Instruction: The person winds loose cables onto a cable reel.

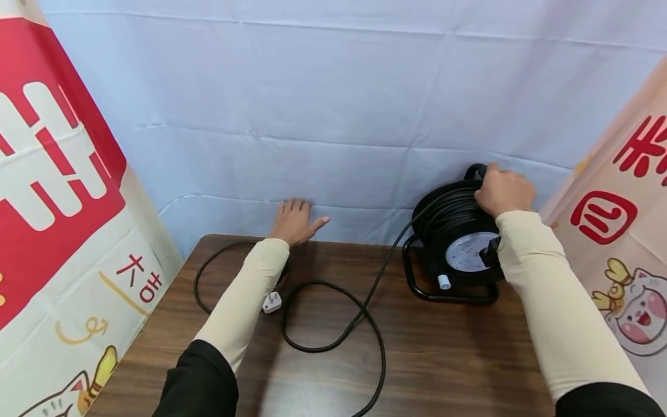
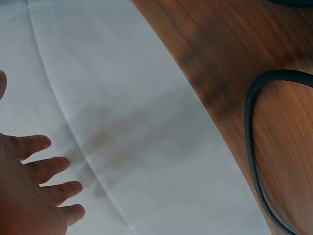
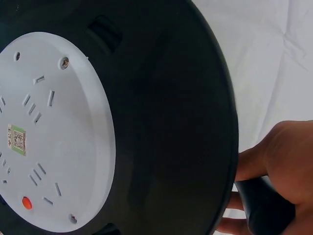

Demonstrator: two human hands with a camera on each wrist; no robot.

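A black cable reel [image 1: 432,237] with a white socket face [image 3: 58,122] stands on its tubular frame at the right of the table. My right hand [image 1: 504,188] grips the black handle [image 3: 266,208] at the reel's top, fingers curled round it. Most of the cable is wound on the drum. A loose length of black cable [image 1: 383,347] runs from it in loops across the table. Near the back edge, my left hand [image 1: 294,223] is held out with fingers spread, holding nothing. Below it, beside the left sleeve, lies the cable's white plug [image 1: 272,302].
A brown wooden table [image 1: 443,359] carries everything. Behind its back edge hangs a pale cloth [image 1: 323,104]. Printed banners flank it, a red and white one [image 1: 47,174] at left and a pink one [image 1: 625,243] at right. A small white knob [image 1: 444,282] sticks out from the reel's front.
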